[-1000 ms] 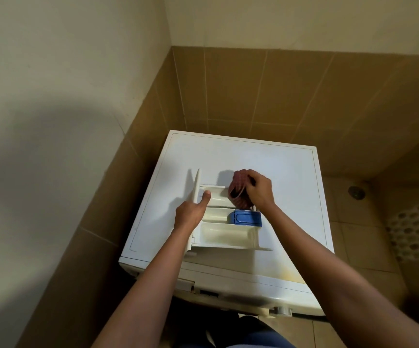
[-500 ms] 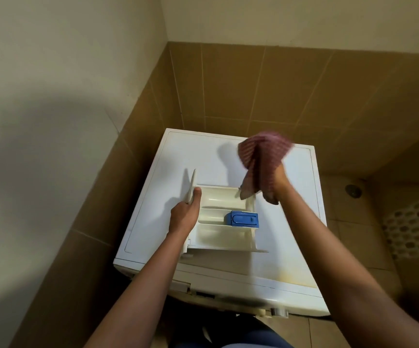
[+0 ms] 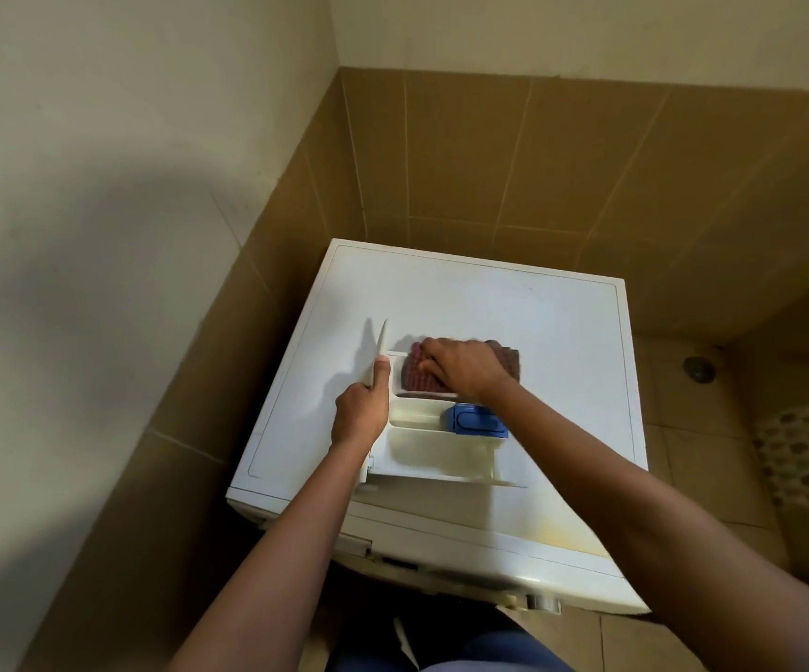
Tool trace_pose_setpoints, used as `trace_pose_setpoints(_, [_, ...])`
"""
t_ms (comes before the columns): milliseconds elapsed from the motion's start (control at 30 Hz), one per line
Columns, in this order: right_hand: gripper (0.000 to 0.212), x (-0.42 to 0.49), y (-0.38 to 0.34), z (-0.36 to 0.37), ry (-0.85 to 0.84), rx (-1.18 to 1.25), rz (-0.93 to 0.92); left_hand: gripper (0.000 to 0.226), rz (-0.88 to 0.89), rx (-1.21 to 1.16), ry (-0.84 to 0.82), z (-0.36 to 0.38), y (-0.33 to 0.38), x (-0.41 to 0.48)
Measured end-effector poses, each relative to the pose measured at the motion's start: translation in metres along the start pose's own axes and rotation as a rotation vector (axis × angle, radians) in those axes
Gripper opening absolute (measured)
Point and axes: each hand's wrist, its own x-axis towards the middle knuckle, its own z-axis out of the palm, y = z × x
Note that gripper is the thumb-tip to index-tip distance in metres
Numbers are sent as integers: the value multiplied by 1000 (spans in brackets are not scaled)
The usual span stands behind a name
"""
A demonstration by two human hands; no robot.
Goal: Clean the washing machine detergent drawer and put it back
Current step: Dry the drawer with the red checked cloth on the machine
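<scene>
Atop the washer (image 3: pixel 538 303), left hand (image 3: pixel 361 414) grips the drawer (image 3: pixel 431 453), right hand (image 3: pixel 460 368) clutches cloth (image 3: pixel 417 378) inside.

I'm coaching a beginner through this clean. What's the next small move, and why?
Probably rub the cloth sideways along the far compartment of the drawer. The right hand holds it pressed into that compartment, the left hand grips the front panel, steadying the drawer on the washing machine, and the nearer compartments, one with a blue insert, lie uncovered.
</scene>
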Motion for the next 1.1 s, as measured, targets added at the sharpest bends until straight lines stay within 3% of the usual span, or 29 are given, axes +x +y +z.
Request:
trace_pose_setpoints(133, [36,-36,50,8,38,-30,106,77,-10,-24,17,0,0,-1])
trace_pose_setpoints(300, [27,-55,62,7,36,369,297,68,-3,-62,27,-1,2,-3])
trace_pose_setpoints(500, [23,-26,20,0,9,124,133,70,10,-30,28,-2,4,-6])
trace_pose_setpoints(700, [24,-33,20,-6,14,107,129,71,-28,0,4,-4,7,-11])
trace_pose_setpoints(867, [25,-43,19,-18,148,55,143,84,-67,-77,-85,-14,19,-14])
trace_pose_setpoints(967, [30,-46,18,-32,246,-10,130,97,-96,-364,-262,-30,40,-19])
trace_pose_setpoints(1100, [21,-57,15,-46,399,-7,28,86,-180,-443,-342,-52,70,-15])
